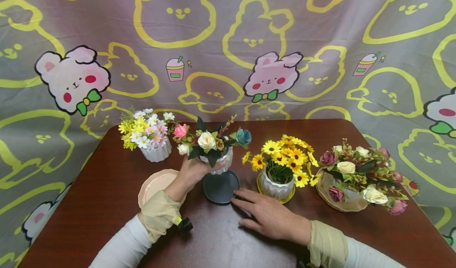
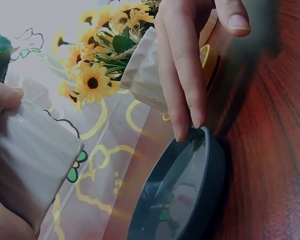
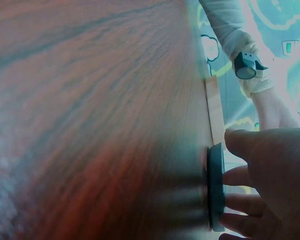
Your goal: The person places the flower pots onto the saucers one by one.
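My left hand point(image 1: 189, 176) grips a white ribbed flowerpot point(image 1: 223, 162) holding artificial roses point(image 1: 206, 140) in cream, pink and blue. The pot is raised over a dark grey saucer point(image 1: 221, 189) on the table; in the left wrist view the pot point(image 2: 30, 160) stands apart from the saucer point(image 2: 217, 170). My right hand point(image 1: 272, 217) reaches in from the right with fingers extended. Its fingertips touch the saucer's near right rim, as the left wrist view shows. From the right wrist, the saucer point(image 3: 217, 187) appears edge-on beside the fingers.
A peach scalloped saucer point(image 1: 153, 183) lies left, partly behind the left forearm. Behind it stands a white pot of daisies point(image 1: 156, 152). To the right are a sunflower pot point(image 1: 276, 184) on a yellow saucer point(image 1: 287, 199) and a rose pot on a beige saucer point(image 1: 343, 206). A patterned curtain point(image 1: 213, 34) hangs behind.
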Demonstrator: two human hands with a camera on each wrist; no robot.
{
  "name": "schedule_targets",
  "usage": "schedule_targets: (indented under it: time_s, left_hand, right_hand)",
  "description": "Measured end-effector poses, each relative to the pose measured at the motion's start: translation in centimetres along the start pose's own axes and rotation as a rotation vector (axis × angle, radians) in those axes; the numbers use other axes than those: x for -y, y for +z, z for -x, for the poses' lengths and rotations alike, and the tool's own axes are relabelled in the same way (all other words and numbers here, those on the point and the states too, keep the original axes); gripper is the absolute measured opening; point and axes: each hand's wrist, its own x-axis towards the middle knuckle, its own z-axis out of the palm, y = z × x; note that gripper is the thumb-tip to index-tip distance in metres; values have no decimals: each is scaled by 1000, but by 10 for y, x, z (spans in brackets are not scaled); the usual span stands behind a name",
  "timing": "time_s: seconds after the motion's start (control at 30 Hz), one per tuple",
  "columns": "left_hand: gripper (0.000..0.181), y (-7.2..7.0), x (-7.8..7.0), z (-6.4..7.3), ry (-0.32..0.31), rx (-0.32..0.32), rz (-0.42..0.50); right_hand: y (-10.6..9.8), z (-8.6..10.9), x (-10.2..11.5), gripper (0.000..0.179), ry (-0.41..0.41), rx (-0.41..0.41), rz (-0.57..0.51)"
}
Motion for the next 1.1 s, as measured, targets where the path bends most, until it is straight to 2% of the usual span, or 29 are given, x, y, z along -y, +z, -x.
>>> schedule_targets:
  time_s: [0.23,0.57,0.8,1.1]
  left_hand:
    - [90,0,0,2,-26,19,-20]
    - [86,0,1,4,-17,37,26]
    - [88,1,2,5,-34,40,-4]
    - [81,2,4,6,-22,65,89]
  right_hand:
    - [-1,0,-1,57,8,17,-5]
    - [-1,0,-1,57,6,16,-6]
    - [-1,0,0,57,10,15,-5]
    - [-2,0,0,57,13,16,-14]
